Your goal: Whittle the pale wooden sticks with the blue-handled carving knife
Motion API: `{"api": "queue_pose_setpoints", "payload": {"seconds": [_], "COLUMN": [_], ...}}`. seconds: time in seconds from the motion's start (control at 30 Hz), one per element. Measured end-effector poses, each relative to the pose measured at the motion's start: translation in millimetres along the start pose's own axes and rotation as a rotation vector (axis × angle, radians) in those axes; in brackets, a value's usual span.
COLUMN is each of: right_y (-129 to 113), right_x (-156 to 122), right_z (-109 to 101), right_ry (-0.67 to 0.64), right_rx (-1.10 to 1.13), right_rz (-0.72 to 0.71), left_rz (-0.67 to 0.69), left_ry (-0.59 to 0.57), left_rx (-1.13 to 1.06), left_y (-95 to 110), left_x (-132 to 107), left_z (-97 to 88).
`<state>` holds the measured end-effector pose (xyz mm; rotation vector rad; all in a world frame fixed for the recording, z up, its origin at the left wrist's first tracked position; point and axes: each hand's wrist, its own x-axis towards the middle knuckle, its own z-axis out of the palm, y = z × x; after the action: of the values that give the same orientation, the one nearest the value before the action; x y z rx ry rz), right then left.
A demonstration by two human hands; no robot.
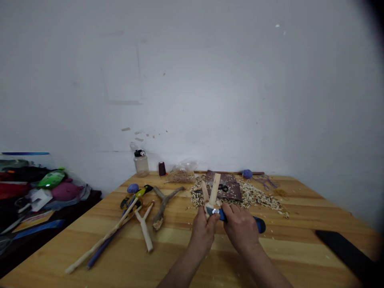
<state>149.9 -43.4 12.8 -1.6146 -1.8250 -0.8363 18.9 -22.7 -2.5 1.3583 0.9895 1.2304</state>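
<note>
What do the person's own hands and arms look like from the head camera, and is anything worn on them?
The left hand and right hand are bare, without gloves. The left forearm and right forearm taper toward the hands; no sleeve, watch or bracelet shows on either. Fine details are too small to tell.

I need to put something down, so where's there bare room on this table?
The table has mostly bare patches between the peeled forked stick and left hand, and between the right hand and flat black object. It's crowded behind, around the wood shavings, and left, among the long sticks.
</note>
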Motion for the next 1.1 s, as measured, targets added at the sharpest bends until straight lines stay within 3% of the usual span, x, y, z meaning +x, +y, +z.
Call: {"api": "queue_pose_setpoints", "payload": {"seconds": [0.17,0.33,0.43,0.53,0.77,0.93,1.1], "right_y": [0.0,1.9,3.0,3.5,5.0,7.1,3.7], "right_x": [-1.0,-1.8,0.7,2.8,-1.8,-2.0,-0.8], "right_z": [2.0,12.7,19.9,23.6,23.5,13.6,6.9], "right_ry": [-0.012,-0.163,-0.150,-0.125,-0.151,-0.223,-0.212], "right_rx": [0.078,0.551,0.812,0.895,0.716,0.391,0.154], "right_rz": [0.037,0.208,0.366,0.407,0.361,0.190,0.084], "left_rz": [-0.036,-0.088,-0.180,-0.203,-0.218,-0.263,-0.190], "left_ry": [-0.042,-0.222,-0.222,-0.207,-0.202,-0.203,-0.223], "left_rx": [-0.096,-0.293,-0.469,-0.547,-0.550,-0.522,-0.389], "left_y": [1.0,6.7,14.0,17.5,12.9,14.7,13.9], "left_x": [-1.5,-0.2,0.8,1.0,2.5,1.1,-0.8], "left_z": [1.6,-4.8,-7.9,-8.8,-10.9,-11.4,-8.0]}}
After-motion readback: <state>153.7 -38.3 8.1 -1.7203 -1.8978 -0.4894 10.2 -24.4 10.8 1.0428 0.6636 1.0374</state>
